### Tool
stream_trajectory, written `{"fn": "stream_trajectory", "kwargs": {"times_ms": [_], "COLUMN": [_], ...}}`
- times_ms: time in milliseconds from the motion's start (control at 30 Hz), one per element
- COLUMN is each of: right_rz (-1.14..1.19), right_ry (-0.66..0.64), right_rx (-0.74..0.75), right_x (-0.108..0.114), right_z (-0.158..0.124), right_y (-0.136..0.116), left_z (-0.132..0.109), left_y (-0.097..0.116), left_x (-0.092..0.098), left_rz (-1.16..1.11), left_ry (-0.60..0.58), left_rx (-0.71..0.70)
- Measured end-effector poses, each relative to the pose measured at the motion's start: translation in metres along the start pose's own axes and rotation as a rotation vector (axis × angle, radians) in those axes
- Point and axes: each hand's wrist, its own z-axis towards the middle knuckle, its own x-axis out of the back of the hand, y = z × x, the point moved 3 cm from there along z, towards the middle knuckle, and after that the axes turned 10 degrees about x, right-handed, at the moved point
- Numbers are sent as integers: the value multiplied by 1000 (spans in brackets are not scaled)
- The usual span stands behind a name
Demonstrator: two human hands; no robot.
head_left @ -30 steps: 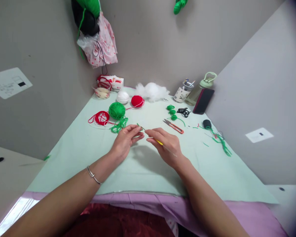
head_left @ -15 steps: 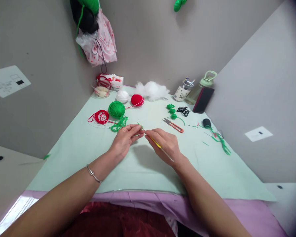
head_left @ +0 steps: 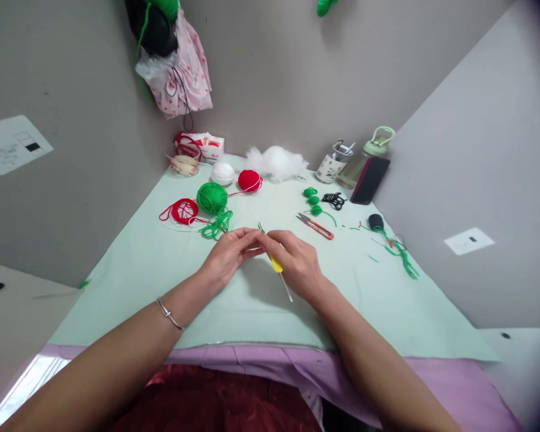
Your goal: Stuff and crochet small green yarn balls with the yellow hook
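My right hand (head_left: 296, 257) grips a crochet hook (head_left: 276, 264) by its yellow handle, the metal rear end pointing down toward me. The fingers of my left hand (head_left: 228, 252) pinch green yarn (head_left: 261, 228), of which only a small bit shows above the fingertips. Both hands meet at the fingertips over the middle of the table, hiding the hook's front tip. Just beyond my left hand lie loose loops of green yarn (head_left: 216, 225) beside a green yarn ball (head_left: 212, 198).
Orange thread snips (head_left: 315, 226) and small green crocheted pieces (head_left: 314, 201) lie right of centre. Behind are red yarn (head_left: 250, 180), a white yarn ball (head_left: 222, 173) and white stuffing (head_left: 278, 163). A phone (head_left: 370, 180) leans against a bottle (head_left: 353, 171) at the back right.
My right hand has moved left against my left fingertips. The crochet hook has turned steeper, its rear end swinging left. My left hand stays nearly in place.
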Motion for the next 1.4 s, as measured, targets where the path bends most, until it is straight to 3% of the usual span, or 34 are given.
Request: {"fn": "stream_trajectory", "kwargs": {"times_ms": [300, 667, 1067, 1400], "right_rz": [656, 964, 1379, 1439], "right_ry": [232, 287, 347, 398], "right_rx": [-515, -857, -1101, -1063], "right_x": [2, 3, -3, 4], "right_z": [-2, 0, -4, 1], "right_y": [19, 27, 38, 25], "left_z": [-3, -4, -10, -25], "left_y": [1, 1, 3, 10], "left_x": [-4, -5, -15, -28], "left_rz": [91, 164, 164, 164], "left_ry": [2, -8, -123, -176], "left_rx": [-59, -105, -107, -121]}}
